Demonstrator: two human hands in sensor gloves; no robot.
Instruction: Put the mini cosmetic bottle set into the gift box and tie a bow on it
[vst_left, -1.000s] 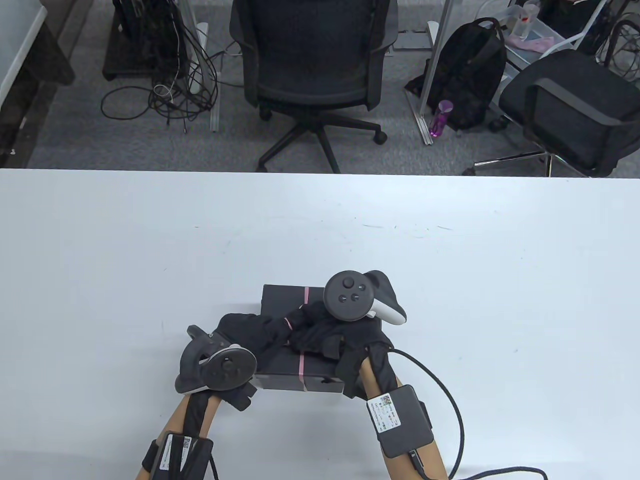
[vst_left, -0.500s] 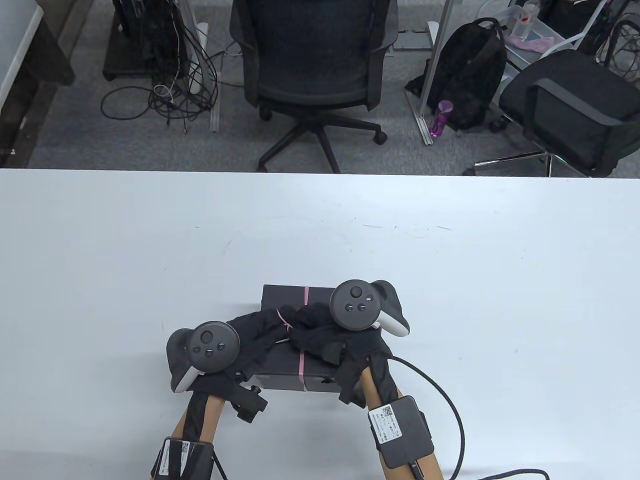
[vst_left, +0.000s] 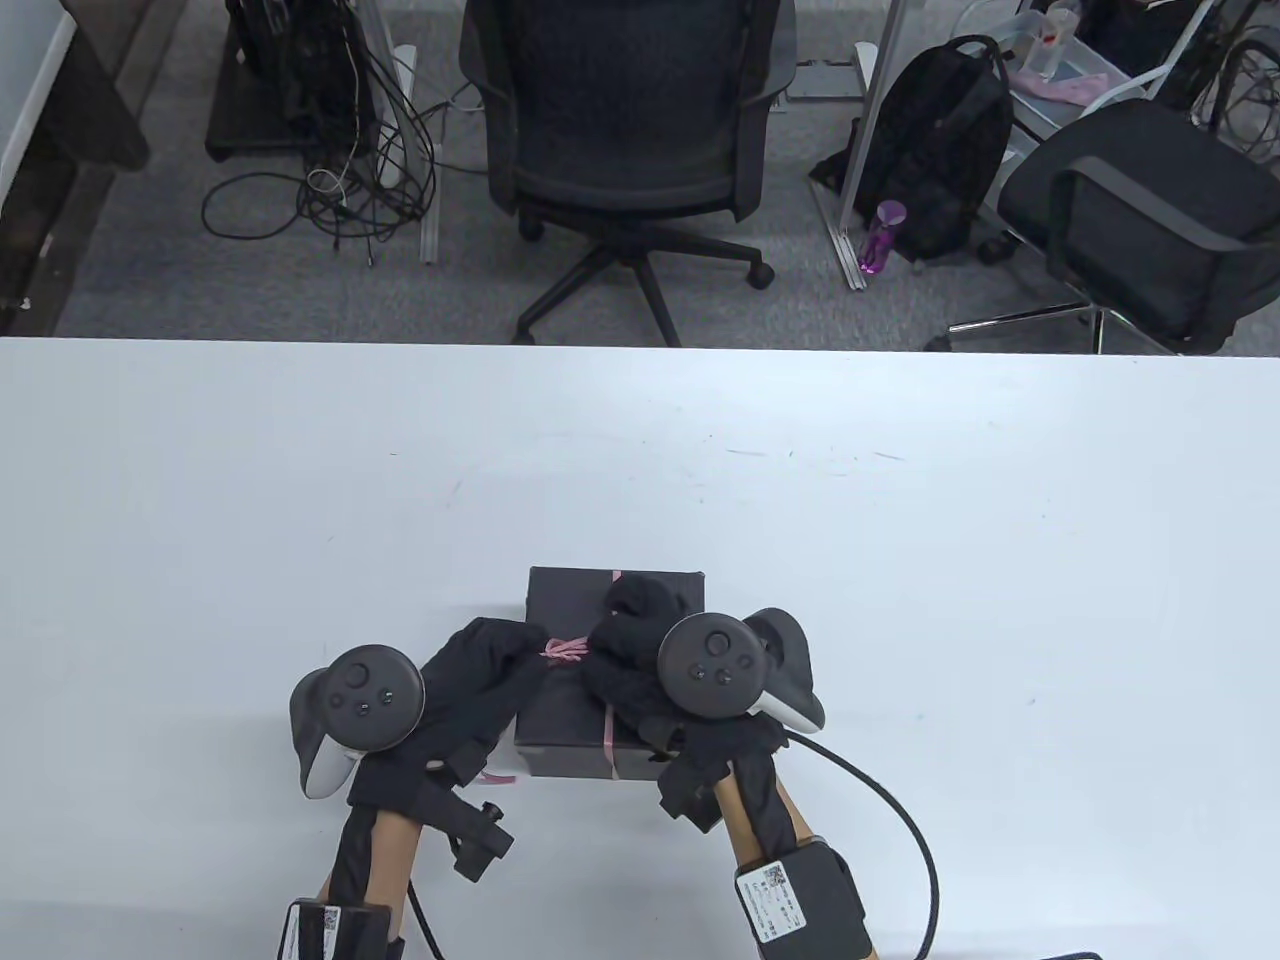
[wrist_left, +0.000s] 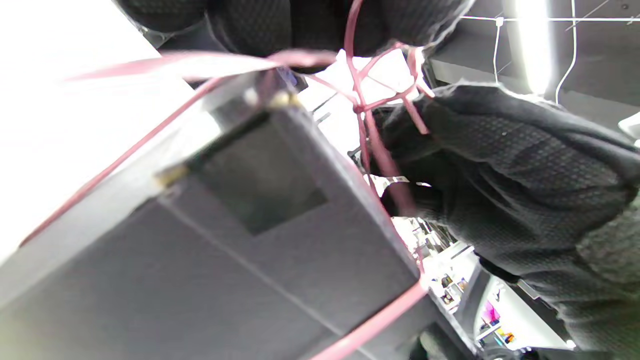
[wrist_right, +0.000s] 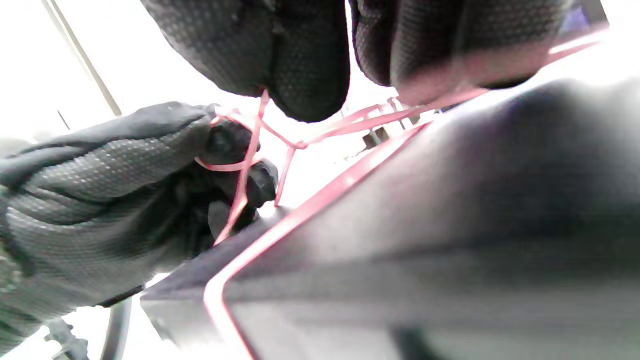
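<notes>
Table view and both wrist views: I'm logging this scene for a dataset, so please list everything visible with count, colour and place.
Gift box: one, black, closed, near table edge, between the hands.
Ribbon: one, pink, wrapped round the box, crossing in a knot above the lid.
Table: one, white, fills the lower frame.
Office chairs: two, black, on the floor beyond the table.
Backpack: one, black, on the floor, right.
Bottle: one, purple, beside the backpack.
Cables: black tangle, floor, left.
Left hand: black glove, pinches ribbon strands.
Right hand: black glove, pinches ribbon strands over the lid.
</notes>
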